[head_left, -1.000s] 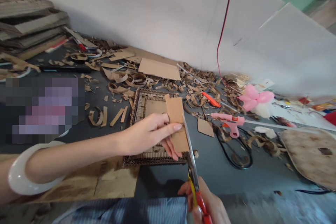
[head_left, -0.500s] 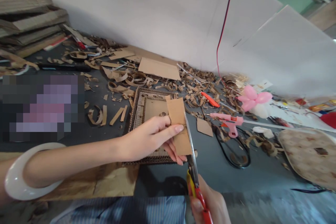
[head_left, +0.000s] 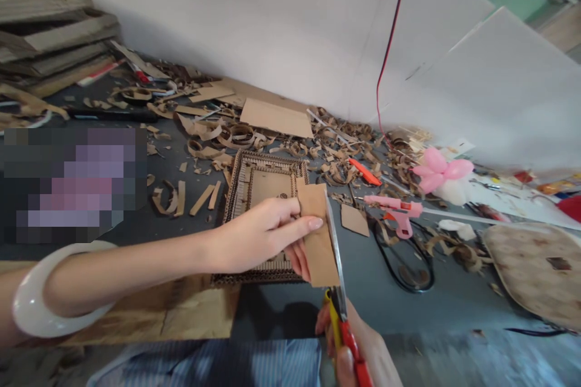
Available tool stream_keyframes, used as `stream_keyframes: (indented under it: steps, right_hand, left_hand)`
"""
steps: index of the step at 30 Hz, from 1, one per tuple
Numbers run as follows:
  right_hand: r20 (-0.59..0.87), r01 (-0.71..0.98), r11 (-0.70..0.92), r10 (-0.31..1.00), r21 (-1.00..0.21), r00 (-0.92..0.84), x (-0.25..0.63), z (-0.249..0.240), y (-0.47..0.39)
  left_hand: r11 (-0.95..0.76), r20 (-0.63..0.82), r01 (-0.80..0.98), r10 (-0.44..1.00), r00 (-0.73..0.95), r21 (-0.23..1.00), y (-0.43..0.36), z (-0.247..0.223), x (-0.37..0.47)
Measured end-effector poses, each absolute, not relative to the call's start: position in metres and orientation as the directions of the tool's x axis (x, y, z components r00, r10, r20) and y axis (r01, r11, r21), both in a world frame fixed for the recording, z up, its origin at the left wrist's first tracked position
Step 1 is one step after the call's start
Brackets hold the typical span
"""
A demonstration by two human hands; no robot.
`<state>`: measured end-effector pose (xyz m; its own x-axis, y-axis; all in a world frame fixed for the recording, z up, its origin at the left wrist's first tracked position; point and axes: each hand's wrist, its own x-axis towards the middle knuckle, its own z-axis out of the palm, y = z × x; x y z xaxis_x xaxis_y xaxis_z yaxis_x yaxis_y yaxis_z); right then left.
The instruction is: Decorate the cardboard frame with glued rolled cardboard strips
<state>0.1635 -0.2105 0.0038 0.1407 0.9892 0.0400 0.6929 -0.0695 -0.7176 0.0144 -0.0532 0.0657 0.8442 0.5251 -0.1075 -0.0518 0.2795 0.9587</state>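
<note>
My left hand [head_left: 272, 233] pinches a small rectangular piece of brown cardboard [head_left: 320, 260] between thumb and fingers. Wrapped round the red and yellow handles of a pair of scissors [head_left: 338, 254] is my right hand [head_left: 365, 344]. The scissor blades point away from me and lie along the right edge of the cardboard piece. Beneath my left hand, a layered frame of corrugated cardboard [head_left: 231, 190] rests on the dark table; my hand and the cardboard piece cover part of it.
Curled cardboard scraps [head_left: 240, 136] and a flat cardboard sheet [head_left: 276, 118] lie behind the frame. To the right are an orange cutter [head_left: 365, 172], a pink glue gun [head_left: 399, 214] with its black cord, and a patterned pouch [head_left: 535, 266]. Stacked frames [head_left: 59, 36] stand at left.
The cardboard piece in my left hand has shifted slightly right and toward me. The scissors have moved slightly with it, still at its right edge.
</note>
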Motion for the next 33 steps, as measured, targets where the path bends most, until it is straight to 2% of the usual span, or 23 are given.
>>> stream_keyframes:
  steps: [10, 20, 25, 27, 30, 33]
  right_hand:
    - [0.19, 0.787, -0.021, 0.966, -0.616, 0.175, 0.166, -0.011, -0.209]
    - [0.116, 0.732, -0.019, 0.984, -0.681, 0.133, 0.164, -0.004, -0.205]
    - [0.095, 0.794, -0.002, 0.993, -0.608, 0.075, 0.167, 0.007, -0.203]
    - [0.128, 0.805, -0.016, 0.985, -0.593, 0.114, 0.166, 0.008, -0.203]
    - [0.174, 0.808, -0.06, 0.965, -0.586, 0.198, 0.165, 0.006, -0.204]
    - [0.142, 0.79, -0.068, 0.971, -0.609, 0.193, 0.169, 0.007, -0.2]
  left_hand:
    - [0.356, -0.106, -0.092, 0.5, 0.859, 0.93, -0.056, 0.065, 0.017]
    - [0.338, -0.117, -0.061, 0.482, 0.868, 0.939, -0.057, 0.063, 0.015]
    - [0.389, -0.171, -0.037, 0.487, 0.857, 0.92, -0.059, 0.058, 0.018]
    - [0.424, -0.206, -0.033, 0.504, 0.839, 0.905, -0.057, 0.056, 0.02]
    - [0.435, -0.286, 0.039, 0.519, 0.805, 0.9, -0.05, 0.054, 0.021]
    - [0.314, -0.341, 0.2, 0.503, 0.794, 0.928, -0.038, 0.062, 0.014]
